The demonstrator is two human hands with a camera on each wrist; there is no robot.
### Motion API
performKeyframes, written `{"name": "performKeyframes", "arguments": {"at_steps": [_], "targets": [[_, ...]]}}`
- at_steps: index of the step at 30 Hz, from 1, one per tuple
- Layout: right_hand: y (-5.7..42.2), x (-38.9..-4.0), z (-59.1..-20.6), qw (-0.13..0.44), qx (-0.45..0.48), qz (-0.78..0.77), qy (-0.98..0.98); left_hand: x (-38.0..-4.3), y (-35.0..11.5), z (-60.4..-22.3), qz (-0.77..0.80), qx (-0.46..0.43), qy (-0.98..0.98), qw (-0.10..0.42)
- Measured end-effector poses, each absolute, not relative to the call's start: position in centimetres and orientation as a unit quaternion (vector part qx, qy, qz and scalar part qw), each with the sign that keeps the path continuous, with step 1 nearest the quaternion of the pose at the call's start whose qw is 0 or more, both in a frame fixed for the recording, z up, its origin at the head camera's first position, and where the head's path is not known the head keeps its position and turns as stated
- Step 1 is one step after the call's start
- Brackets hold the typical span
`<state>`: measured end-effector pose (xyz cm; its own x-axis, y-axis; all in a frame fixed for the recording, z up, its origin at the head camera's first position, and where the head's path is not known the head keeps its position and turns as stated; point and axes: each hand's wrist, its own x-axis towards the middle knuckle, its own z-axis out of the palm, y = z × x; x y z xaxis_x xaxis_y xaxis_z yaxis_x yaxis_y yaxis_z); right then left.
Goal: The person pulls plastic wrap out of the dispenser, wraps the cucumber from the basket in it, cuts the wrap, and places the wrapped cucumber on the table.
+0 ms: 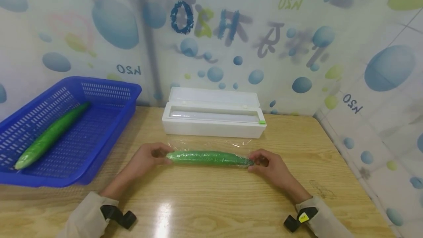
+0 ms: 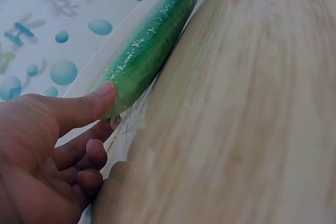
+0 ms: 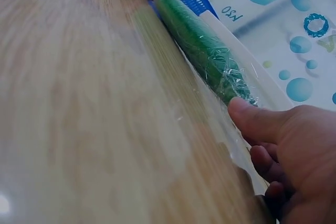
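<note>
A green cucumber with clear cling film around it lies crosswise between the two hands, just above or on the table. My left hand pinches its paler left end between thumb and fingers; in the left wrist view the thumb presses on the wrapped tip. At the darker right end, my right hand pinches the cucumber and bunched film. Wrinkled film shows shiny along the cucumber in the right wrist view. Loose cling film spreads behind it, toward the box. The undersides of the cucumber's ends are hidden by the fingers.
Behind the cucumber stands a white cling film box, lid up, with a roll inside and a green piece at its right end. At left, a blue plastic basket holds another cucumber. A patterned wall backs the wooden table.
</note>
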<state>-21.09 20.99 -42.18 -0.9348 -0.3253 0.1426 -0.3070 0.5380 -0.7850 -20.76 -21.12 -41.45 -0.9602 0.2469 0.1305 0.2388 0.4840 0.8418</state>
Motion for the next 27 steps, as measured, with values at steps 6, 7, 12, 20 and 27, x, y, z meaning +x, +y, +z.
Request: {"name": "performKeyframes", "arguments": {"at_steps": [6,7,12,20,27], "targets": [[21.09,-21.07,-42.07,0.017,-0.16,-0.452,0.877,-20.74,-20.98,-41.21,0.476,0.143,0.868,-0.001],[21.13,-21.1,-42.07,0.019,-0.161,-0.453,0.877,-20.72,-20.93,-41.2,0.475,0.143,0.868,-0.004],[21.23,-21.17,-42.04,0.03,-0.166,-0.46,0.872,-20.54,-20.84,-41.21,0.483,0.155,0.862,-0.019],[21.27,-21.13,-41.85,0.033,-0.177,-0.46,0.87,-20.35,-20.73,-40.99,0.491,0.157,0.857,-0.002],[21.35,-21.24,-41.94,0.026,-0.178,-0.453,0.873,-20.4,-20.78,-41.1,0.47,0.155,0.869,-0.005]]}}
